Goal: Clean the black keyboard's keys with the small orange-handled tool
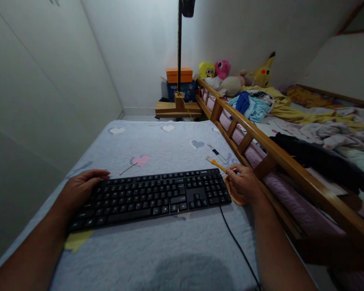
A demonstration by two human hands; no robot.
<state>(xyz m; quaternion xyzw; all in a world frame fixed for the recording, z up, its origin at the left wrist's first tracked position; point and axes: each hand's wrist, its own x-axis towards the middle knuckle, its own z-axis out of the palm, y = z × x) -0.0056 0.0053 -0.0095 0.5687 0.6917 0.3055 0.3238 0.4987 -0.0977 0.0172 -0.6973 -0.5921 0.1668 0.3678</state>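
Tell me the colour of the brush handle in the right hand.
Orange-yellow: the brush in the right hand has a pale bristle tip. Head view shows it.

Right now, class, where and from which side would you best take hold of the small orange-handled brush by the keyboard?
Grip the brush by its orange handle, coming from the near right where the right hand already touches its end; the pale bristles point away.

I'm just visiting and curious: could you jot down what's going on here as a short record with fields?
Setting: grey quilted mat with heart patches, beside a wooden bed rail
Left hand: resting on the left end of the black keyboard
Right hand: gripping a small orange-handled brush by the keyboard's right end
Nearby: cotton swab
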